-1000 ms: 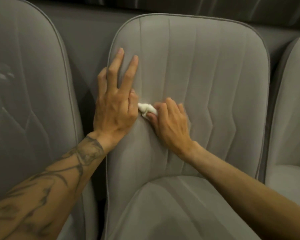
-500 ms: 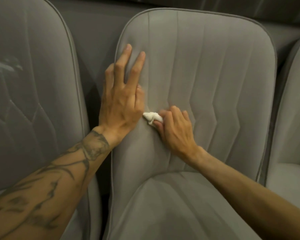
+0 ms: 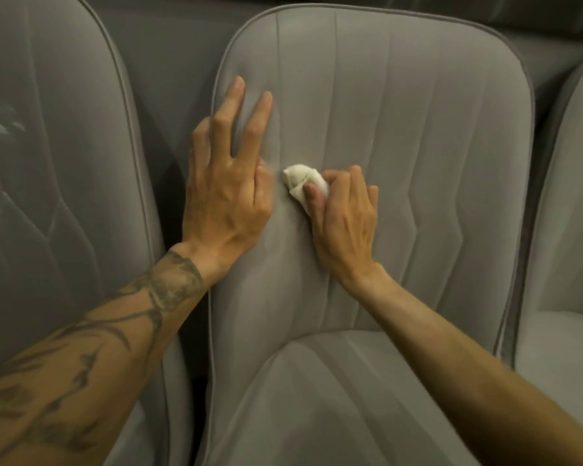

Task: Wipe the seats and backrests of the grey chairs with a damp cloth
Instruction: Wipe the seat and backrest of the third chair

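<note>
Grey backrest point(image 3: 418, 129); cloth point(image 3: 300, 178) in right hand point(image 3: 344, 223)

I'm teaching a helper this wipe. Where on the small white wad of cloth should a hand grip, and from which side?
Probably the cloth at its right end, coming from the right as the right hand does: thumb and curled fingers pinch that end, leaving the rounded left end bare against the backrest.
</note>
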Available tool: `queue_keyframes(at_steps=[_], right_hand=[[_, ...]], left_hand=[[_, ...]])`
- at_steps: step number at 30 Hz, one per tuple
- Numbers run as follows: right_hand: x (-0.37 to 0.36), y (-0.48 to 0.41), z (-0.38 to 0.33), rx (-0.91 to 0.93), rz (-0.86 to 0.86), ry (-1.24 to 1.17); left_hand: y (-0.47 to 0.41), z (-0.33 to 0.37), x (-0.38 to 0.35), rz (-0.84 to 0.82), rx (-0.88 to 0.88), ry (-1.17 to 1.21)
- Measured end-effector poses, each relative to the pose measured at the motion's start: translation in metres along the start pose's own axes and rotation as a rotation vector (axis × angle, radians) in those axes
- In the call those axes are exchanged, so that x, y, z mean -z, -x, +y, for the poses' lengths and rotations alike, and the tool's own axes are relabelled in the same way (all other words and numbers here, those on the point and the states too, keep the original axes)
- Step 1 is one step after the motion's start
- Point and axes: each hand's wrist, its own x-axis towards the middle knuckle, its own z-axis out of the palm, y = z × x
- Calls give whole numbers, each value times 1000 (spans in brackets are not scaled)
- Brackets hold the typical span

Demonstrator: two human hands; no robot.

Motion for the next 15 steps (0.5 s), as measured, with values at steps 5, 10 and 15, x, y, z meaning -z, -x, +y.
queue_keyframes(at_steps=[5,10,15], right_hand=[[1,51,-23,84,-96,-52],[-6,21,-10,-77,5,14],[2,74,-16,153,-96,-32]], left_hand=[[-1,1,0,3,-4,-4],[0,0,0,11,-9,-19],[1,1,0,4,-7,-15]])
